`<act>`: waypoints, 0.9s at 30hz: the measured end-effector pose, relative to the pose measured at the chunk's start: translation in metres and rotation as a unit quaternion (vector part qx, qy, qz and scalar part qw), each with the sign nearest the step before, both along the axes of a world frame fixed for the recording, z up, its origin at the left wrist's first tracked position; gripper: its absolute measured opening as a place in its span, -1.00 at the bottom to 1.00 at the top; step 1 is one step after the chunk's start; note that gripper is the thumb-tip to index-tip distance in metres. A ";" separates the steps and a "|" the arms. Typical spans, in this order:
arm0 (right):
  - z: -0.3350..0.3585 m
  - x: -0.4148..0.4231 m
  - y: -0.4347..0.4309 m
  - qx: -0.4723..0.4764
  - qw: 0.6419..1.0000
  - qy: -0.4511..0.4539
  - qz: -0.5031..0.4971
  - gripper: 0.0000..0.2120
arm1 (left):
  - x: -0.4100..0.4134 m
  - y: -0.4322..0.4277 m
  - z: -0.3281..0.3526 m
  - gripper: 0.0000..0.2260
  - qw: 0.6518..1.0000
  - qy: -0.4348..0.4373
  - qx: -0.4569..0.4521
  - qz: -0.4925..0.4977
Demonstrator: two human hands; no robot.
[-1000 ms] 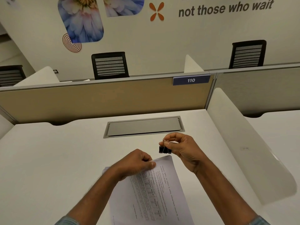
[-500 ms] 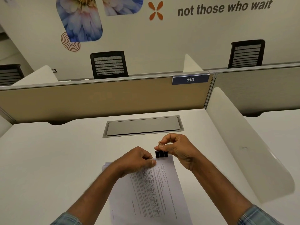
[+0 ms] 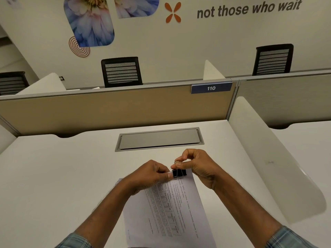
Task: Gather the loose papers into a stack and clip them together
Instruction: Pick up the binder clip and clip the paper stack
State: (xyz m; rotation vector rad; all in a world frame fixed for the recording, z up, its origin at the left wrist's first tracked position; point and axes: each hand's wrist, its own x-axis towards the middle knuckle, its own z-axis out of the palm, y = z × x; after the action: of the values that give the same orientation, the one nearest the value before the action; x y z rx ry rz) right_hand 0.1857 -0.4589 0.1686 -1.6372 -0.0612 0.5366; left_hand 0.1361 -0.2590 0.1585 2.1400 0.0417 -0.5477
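Observation:
A stack of printed white papers lies on the white desk in front of me. My left hand pinches the stack's far edge near the top corner. A black binder clip sits on that far edge, right beside my left thumb. My right hand holds the clip's wire handles between thumb and forefinger, just above the black body. The papers' near end runs out of the bottom of the view.
A grey cable-tray lid is set into the desk beyond my hands. A tan partition closes the back; a white curved divider stands along the right. Black chairs stand behind the partition.
My right hand brought the binder clip down and left from above the papers onto the stack's far edge. My left hand kept its pinch on the papers.

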 end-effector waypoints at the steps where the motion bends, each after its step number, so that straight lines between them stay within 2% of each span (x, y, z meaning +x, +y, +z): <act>1: 0.000 0.000 -0.001 0.002 1.000 -0.001 0.002 -0.74 | -0.001 0.000 0.001 -0.71 1.000 -0.002 -0.005 0.000; 13: -0.002 -0.005 -0.014 0.020 1.000 -0.001 0.023 -0.86 | -0.007 -0.012 0.010 -0.74 0.999 -0.021 -0.045 0.015; 17: -0.009 -0.013 -0.030 0.043 0.998 0.028 0.020 -0.51 | -0.004 -0.012 0.018 -0.74 0.997 -0.027 -0.056 0.042; 22: -0.040 -0.035 -0.087 0.070 0.989 0.066 0.115 -0.36 | 0.004 -0.010 0.023 -0.77 0.987 -0.047 -0.097 0.119; 27: -0.081 -0.050 -0.129 0.228 0.957 0.168 0.056 -0.05 | 0.014 -0.016 0.019 -0.75 0.969 -0.031 -0.138 0.203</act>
State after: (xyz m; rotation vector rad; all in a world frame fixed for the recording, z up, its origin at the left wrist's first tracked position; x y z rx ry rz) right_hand 0.1359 -0.5879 0.0878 -1.0822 -0.0221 0.8159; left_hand 0.1497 -0.2747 0.1776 1.8071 0.3411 -0.2297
